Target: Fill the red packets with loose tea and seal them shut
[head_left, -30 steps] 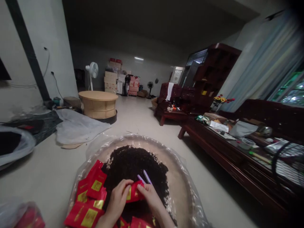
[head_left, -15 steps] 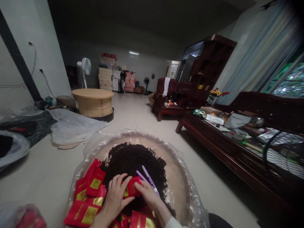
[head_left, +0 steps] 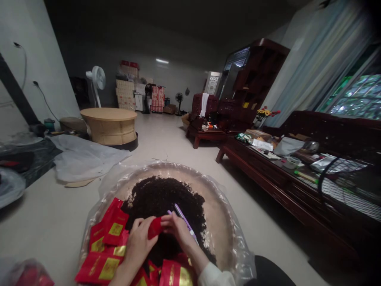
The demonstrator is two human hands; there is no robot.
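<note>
Turned gold-side away, the curved red packet (head_left: 154, 228) is pinched by left fingers (head_left: 145, 225) and right fingers (head_left: 173, 223).

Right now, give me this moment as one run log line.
Left hand: holding red packet | Right hand: fingers at same packet | Beneath: dark heap | Nearby: purple tool, other red packets

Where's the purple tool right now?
In the head view, the purple tool lies below centre, on the right part of the dark heap, beside the right hand, which hides part of it.
</note>
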